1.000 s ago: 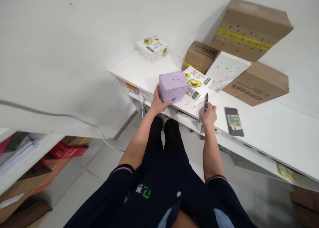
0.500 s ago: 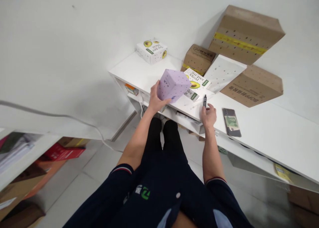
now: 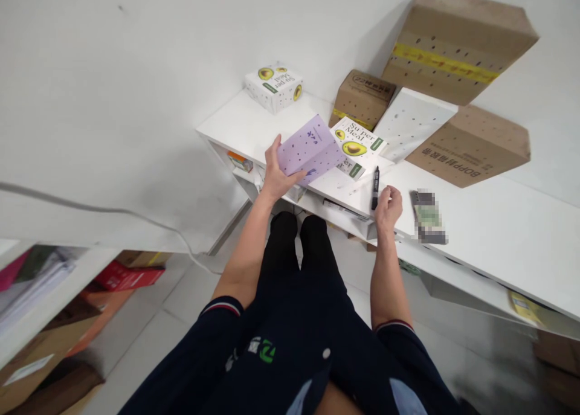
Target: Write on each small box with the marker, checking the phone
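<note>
My left hand (image 3: 275,172) grips a lilac dotted carton (image 3: 309,150) by its near edge and holds it tipped over the front of the white table (image 3: 489,221). Its broad face with small dark print now faces up. Behind the carton lies a white "Super Meal" avocado box (image 3: 359,144). My right hand (image 3: 388,205) rests at the table's front edge with its fingers curled, right next to a black marker (image 3: 375,186) that lies on the tabletop. I cannot see whether the fingers touch the marker.
A second avocado box (image 3: 274,87) stands at the table's far left corner. Brown cardboard cartons (image 3: 457,40) and a white dotted sheet (image 3: 414,124) lean at the back wall. A blurred flat item (image 3: 427,216) lies right of my hand. Shelves with papers (image 3: 40,282) stand at the left.
My left hand has tipped the lilac carton from upright onto its edge, so another face shows. My right hand let the marker down onto the table and now rests beside it.
</note>
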Demonstrator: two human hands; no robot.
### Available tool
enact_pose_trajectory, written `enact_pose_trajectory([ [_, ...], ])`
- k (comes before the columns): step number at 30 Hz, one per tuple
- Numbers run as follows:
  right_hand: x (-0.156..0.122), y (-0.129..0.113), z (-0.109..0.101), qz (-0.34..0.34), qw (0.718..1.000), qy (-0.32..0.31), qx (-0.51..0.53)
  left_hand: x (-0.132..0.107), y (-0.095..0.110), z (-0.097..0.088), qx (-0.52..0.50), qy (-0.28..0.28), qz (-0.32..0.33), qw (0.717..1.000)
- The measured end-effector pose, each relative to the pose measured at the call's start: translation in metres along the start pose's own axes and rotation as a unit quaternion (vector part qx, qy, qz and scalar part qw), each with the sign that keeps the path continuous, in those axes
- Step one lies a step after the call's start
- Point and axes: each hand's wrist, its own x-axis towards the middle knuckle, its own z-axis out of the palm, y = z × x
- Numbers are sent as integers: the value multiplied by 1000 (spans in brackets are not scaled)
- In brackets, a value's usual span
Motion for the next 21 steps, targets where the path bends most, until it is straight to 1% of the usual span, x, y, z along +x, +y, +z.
enact_pose_trajectory([
  [3,0,0,0,5,1000,0,-8,-5,-5,1,-30,16,0,999],
  [9,-1,0,0,-2,1000,1,-4,2,-6,-7,-34,9,29,999],
  [13,-1,1,1,1,1000,6,-6,-3,-12,-10,-33,-6,21,999],
  [16,-1,1,1,0,1000,3,-7,-8,-16,-15,-28,-7,21,999],
  [19,-1,1,1,-3,1000,-1,-8,-7,-15,-20,-21,-19,23,999],
  [21,-1,2,1,-3,1000,-2,-7,-5,-13,-22,-23,-30,13,999],
])
